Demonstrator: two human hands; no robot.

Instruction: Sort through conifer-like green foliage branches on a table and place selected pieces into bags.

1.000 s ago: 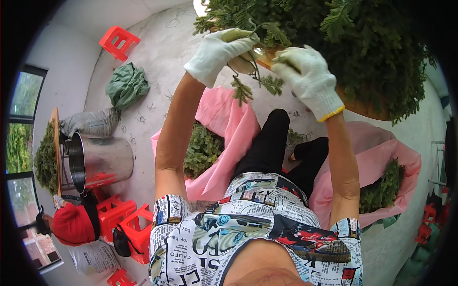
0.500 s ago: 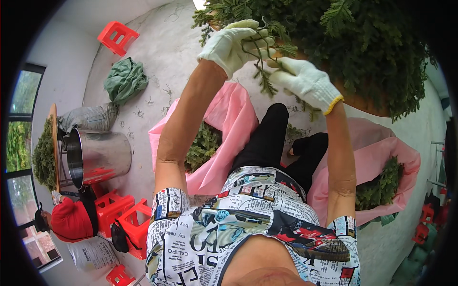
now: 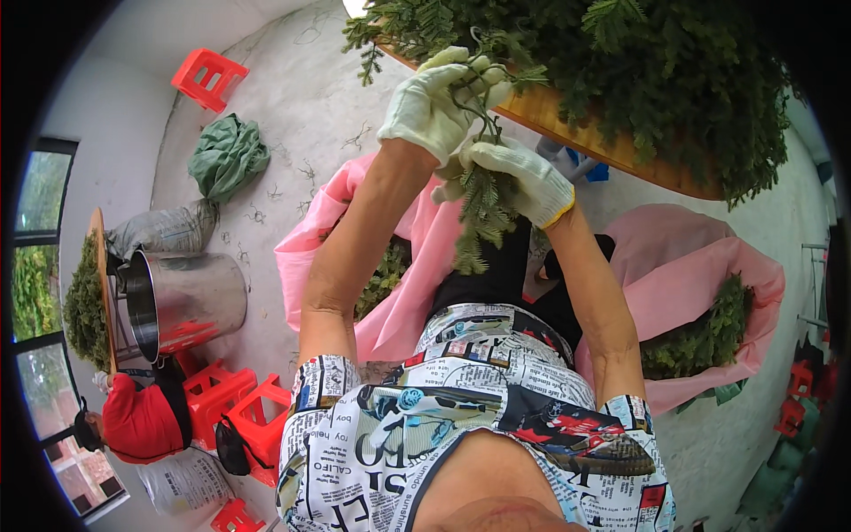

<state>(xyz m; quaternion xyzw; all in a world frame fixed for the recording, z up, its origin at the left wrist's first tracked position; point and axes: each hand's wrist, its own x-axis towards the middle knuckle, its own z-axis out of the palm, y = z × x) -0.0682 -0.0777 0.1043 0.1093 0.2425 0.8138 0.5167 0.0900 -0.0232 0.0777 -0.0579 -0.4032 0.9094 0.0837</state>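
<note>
Both of my hands wear white knitted gloves and are raised in front of me near the table's edge. My left hand (image 3: 433,108) is closed around dark, bent, wiry stems that stick up past its fingers. Just below and to its right, my right hand (image 3: 523,182) is closed on an evergreen sprig (image 3: 481,213). The sprig's needled tips hang down below that glove, and its stems run up toward my left hand. Some fingertips are hidden behind the greenery.
A wooden table (image 3: 620,155) heaped with evergreen branches (image 3: 683,80) stands ahead right. Pink bags (image 3: 306,253) of greenery flank my legs. To the left are a metal drum (image 3: 199,297), a green cloth bundle (image 3: 228,158), red stools (image 3: 210,78) and a person in red (image 3: 142,417).
My right hand has moved left and down, closing on the sprig, which now hangs beneath it. My left hand has shifted slightly right and down, still holding the stems.
</note>
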